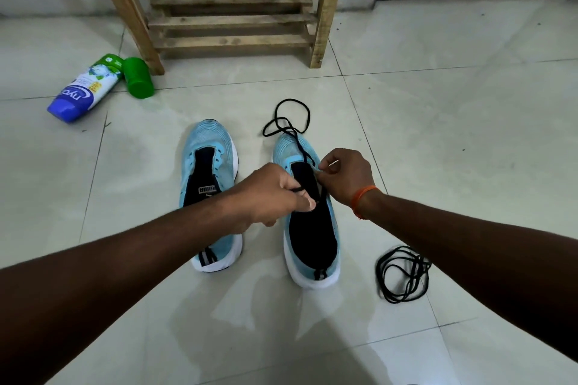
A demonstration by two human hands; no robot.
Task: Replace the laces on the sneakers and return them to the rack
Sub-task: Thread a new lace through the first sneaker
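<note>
Two light-blue sneakers with white soles stand side by side on the tiled floor, toes pointing away from me. The left sneaker [209, 166] has no lace. Over the right sneaker [309, 234] both hands work a black lace [292, 117], whose loose end loops on the floor past the toe. My left hand [275, 194] pinches the lace at the tongue. At the shoe's right eyelets, my right hand [345, 176] pinches the same lace. A second black lace [402, 273] lies coiled on the floor right of the right sneaker.
A wooden slatted rack [231, 22] stands against the wall straight ahead. A white-and-blue bottle [86, 89] lies on its side at the left, with a green cap [137, 78] beside it near the rack's leg.
</note>
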